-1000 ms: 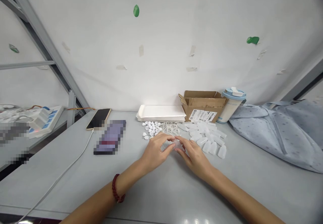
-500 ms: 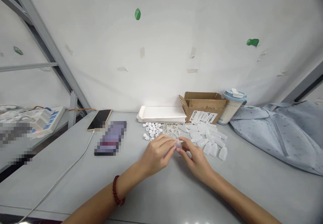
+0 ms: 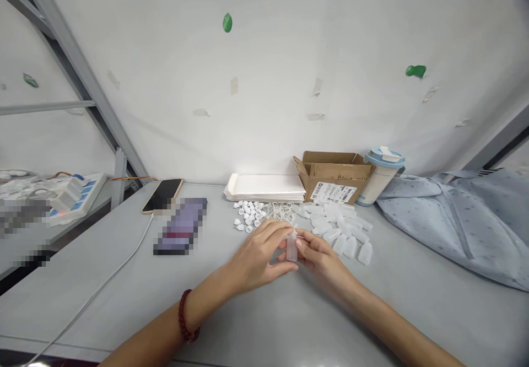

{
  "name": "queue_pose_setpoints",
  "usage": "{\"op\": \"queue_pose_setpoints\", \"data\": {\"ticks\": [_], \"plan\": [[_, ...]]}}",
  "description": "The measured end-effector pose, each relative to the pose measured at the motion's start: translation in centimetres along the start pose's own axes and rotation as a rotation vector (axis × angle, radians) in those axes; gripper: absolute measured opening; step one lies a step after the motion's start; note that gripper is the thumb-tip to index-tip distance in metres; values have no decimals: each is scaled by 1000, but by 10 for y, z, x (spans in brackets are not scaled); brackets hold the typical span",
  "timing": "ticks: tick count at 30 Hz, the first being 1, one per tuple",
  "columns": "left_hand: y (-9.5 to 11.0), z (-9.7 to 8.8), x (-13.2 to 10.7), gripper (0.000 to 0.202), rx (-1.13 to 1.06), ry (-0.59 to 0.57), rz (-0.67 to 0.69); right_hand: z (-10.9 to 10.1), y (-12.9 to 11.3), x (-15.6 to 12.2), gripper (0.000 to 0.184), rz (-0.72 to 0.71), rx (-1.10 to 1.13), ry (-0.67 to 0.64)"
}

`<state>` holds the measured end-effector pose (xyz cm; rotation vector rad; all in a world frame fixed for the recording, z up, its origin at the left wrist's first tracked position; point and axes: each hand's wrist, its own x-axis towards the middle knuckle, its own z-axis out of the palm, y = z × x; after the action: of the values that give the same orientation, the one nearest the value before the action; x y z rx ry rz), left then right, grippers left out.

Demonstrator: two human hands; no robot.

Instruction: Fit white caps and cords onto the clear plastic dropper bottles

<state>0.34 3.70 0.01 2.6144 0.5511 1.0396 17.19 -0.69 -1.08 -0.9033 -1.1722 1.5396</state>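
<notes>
Right hand (image 3: 324,259) pinches a clear bottle (image 3: 291,249) while the left hand (image 3: 258,254), thumb spread, arches at its top

Toward 5 o'clock, the bare left hand (image 3: 261,254) and bare right hand (image 3: 320,255) partly hide a small translucent plastic bottle (image 3: 291,250), its tip too small to make out. At 8, pixel blocks blur a flat purple rectangular object (image 3: 182,225). At 3, print on a white paper label (image 3: 333,193) is illegible; pale-blue speckled cloth (image 3: 450,218) runs off the edge.
</notes>
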Motion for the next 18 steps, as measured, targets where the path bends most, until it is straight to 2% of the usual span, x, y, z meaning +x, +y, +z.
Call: {"op": "queue_pose_setpoints", "data": {"ticks": [9, 11, 15, 18], "plan": [[-1, -2, -1, 39, -66, -3, -53, 4, 2, -1, 32, 47, 65, -44], [0, -8, 0, 37, -101, -61, -100, 4, 3, -1, 31, 55, 57, -73], [0, -31, 0, 39, -123, -255, -264, 3, 7, 0, 31, 80, -39, -146], [-9, -50, -4, 40, -66, -346, -384, 1, 10, 1, 32, 93, -132, -128]]}}
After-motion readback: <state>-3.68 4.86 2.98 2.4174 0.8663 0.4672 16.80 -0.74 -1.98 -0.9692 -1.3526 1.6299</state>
